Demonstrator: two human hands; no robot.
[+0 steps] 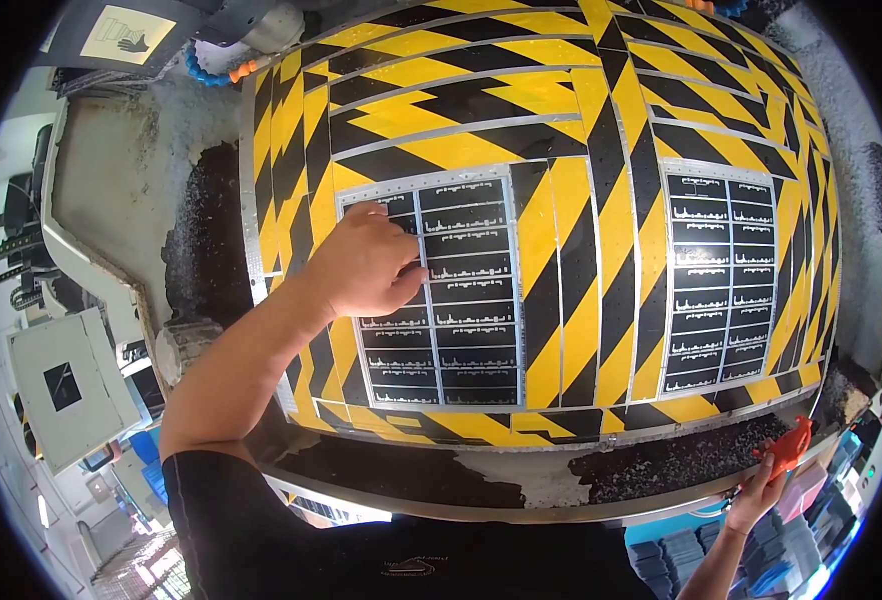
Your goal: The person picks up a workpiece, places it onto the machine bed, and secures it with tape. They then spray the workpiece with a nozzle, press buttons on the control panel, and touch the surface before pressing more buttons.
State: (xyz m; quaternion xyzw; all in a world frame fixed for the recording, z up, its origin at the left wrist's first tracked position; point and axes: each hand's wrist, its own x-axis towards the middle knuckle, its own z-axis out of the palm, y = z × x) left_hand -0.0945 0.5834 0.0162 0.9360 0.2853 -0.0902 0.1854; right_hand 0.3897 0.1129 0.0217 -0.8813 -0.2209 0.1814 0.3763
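Observation:
My left hand (pixel 369 262) is over the left black panel (pixel 473 325), its fingers curled and closed near the panel's upper left part. Whether anything is pinched in them is hidden. The panel is split into two columns of dark strips with white marks, inside a pale metal frame. At the lower right, my right hand (pixel 754 497) is wrapped round a red-orange air blow gun (pixel 787 448), held beyond the bed's near edge. A matching black panel (pixel 701 325) lies to the right, untouched by either hand.
Yellow-and-black striped tape (pixel 561 290) covers the bed around both panels. Segmented blue-and-orange coolant hoses (pixel 216 75) stand at the back left. A metal rim (pixel 521 515) with dark wet residue runs along the near side. A grey control box (pixel 73 385) is at the left.

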